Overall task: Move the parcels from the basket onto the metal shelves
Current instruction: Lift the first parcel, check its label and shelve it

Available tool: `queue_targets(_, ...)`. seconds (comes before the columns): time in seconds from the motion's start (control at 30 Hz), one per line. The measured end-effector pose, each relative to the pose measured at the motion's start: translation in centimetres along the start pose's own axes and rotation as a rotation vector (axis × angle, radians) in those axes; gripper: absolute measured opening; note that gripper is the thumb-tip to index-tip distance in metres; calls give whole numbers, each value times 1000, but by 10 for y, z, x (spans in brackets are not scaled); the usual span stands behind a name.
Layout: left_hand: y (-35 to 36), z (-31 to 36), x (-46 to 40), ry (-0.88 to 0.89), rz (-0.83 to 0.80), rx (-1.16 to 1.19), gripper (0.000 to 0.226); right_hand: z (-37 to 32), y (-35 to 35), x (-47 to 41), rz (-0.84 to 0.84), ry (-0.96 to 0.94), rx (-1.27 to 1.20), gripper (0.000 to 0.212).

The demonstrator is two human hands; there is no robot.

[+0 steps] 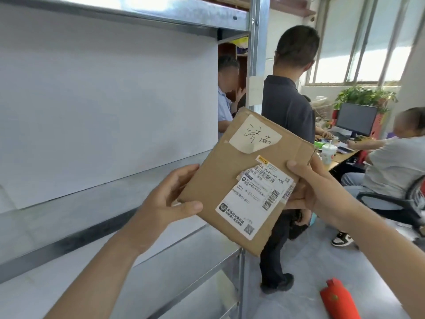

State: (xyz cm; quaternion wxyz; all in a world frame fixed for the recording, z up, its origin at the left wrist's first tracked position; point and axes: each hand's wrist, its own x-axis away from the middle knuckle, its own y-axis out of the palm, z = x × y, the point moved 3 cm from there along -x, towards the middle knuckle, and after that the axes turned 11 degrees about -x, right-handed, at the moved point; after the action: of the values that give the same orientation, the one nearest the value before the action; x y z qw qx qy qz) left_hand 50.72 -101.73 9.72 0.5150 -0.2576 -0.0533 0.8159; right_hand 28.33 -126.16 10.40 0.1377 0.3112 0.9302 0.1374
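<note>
A flat brown cardboard parcel (232, 171) with a white shipping label and a taped handwritten note is held up in front of me, tilted. My left hand (170, 199) grips its left edge, thumb on the front. My right hand (315, 187) holds its right edge, thumb over the label. The metal shelves (115, 229) stand to the left of the parcel, with a bare shelf board just below and left of it and another shelf overhead. The basket is out of sight.
The shelf's upright post (256, 54) rises right behind the parcel. A person in a dark shirt (287, 116) stands close behind it. Another person sits at a desk (345, 155) on the right. A red object (338, 300) lies on the floor.
</note>
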Motion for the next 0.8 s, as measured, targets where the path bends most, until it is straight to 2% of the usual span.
queue_targets(0.1,-14,3,-17,52,4,-6,86,-7,5,-23,0,0,-65,64)
queue_targets(0.27,-32,4,-42,153,79,-97,118,-1,12,-61,-36,56,-201,44)
queue_targets(0.57,-63,-8,-76,-4,283,-106,135,2,39,-117,-118,153,-190,79)
queue_targets(0.63,-73,-13,-78,-42,300,-106,131,6,46,-126,-98,167,-151,75)
queue_targets(0.8,-81,-31,-86,-89,341,-75,92,24,54,-145,-48,149,-93,45)
